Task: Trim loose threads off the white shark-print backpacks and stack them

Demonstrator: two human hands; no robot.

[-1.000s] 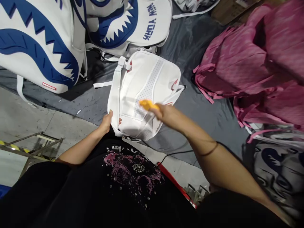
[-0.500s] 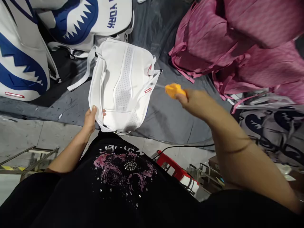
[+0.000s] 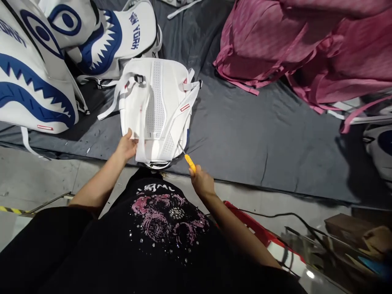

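A white backpack [image 3: 157, 98] lies on the dark cloth with its back panel and straps facing up. My left hand [image 3: 126, 147] grips its lower left edge, thumb on top. An orange-handled tool [image 3: 190, 162] with a thin metal shaft is in my right hand [image 3: 202, 179], below the backpack's lower right corner. The tool's shaft reaches the strap at the lower right side; its tip is too small to make out.
White and blue shark-face backpacks [image 3: 33, 85] stand at the left. Pink backpacks [image 3: 275, 49] are piled at the upper right. The dark cloth [image 3: 239, 143] covers the table. Below its front edge are a red stool [image 3: 254, 224] and a black cable.
My right hand has moved down and left with the orange tool, to the backpack's lower right. The left strap now lies across the back panel. The camera view has shifted.
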